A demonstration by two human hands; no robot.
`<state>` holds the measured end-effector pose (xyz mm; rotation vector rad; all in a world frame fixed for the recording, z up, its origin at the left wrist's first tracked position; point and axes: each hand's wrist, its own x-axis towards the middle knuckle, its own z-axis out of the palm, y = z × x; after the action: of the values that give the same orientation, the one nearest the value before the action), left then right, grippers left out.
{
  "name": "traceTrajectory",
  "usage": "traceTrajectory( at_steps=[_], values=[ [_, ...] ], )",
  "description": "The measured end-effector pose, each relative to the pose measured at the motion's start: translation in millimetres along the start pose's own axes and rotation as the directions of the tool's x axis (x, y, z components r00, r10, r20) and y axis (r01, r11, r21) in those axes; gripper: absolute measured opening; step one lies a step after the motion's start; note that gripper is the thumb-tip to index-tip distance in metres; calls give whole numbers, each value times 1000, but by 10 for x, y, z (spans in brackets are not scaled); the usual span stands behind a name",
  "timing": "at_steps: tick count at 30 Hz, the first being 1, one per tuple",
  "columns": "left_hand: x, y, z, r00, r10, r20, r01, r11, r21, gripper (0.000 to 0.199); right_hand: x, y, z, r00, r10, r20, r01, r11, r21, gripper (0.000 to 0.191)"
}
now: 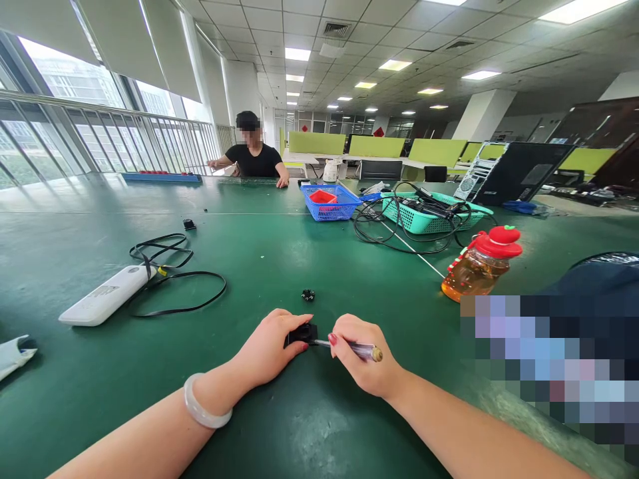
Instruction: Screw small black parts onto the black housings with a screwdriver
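My left hand (272, 344) lies on the green table and pinches a small black part (303, 333) between thumb and fingers. In my right hand (366, 356) is a screwdriver (363, 349) with a see-through purplish handle, held nearly level. Its metal shaft points left, and the tip meets the right side of the black part. Just beyond my hands sits a small round black piece (308, 295), touched by neither hand. What is inside the black part is too dark to make out.
A white power bank (107, 296) with a black cable lies left. Farther back are a blue basket (332, 211), a teal basket (424, 223) of cables and a red-lidded bottle (474, 273) at right. A person (254, 156) sits across the green table (239, 246).
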<state>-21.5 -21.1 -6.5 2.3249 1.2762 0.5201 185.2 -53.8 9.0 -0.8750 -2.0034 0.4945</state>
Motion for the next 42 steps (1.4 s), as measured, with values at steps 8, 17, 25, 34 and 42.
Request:
traceTrajectory(
  at_steps=[8,17,25,34,42],
  values=[
    [10,33,-19,999,-29,21,29,1000,9,51,-30,-10,77,977,-181,110,186,982,-37,21],
    [2,11,-4,1000,16,14,-17,998,53,52,-44,-62,54,968,-237,78,242,968,-65,21],
    [-6,-9,29,997,69,-21,-67,996,64,49,4,-31,47,996,-56,-74,50,995,-89,32],
    [-27,26,-11,940,52,-336,-39,998,45,41,4,33,-37,965,-159,-209,159,987,-14,10],
    [-22,-14,-4,946,-208,-247,262,941,213,39,105,348,30,888,401,-227,-364,912,187,31]
  ],
)
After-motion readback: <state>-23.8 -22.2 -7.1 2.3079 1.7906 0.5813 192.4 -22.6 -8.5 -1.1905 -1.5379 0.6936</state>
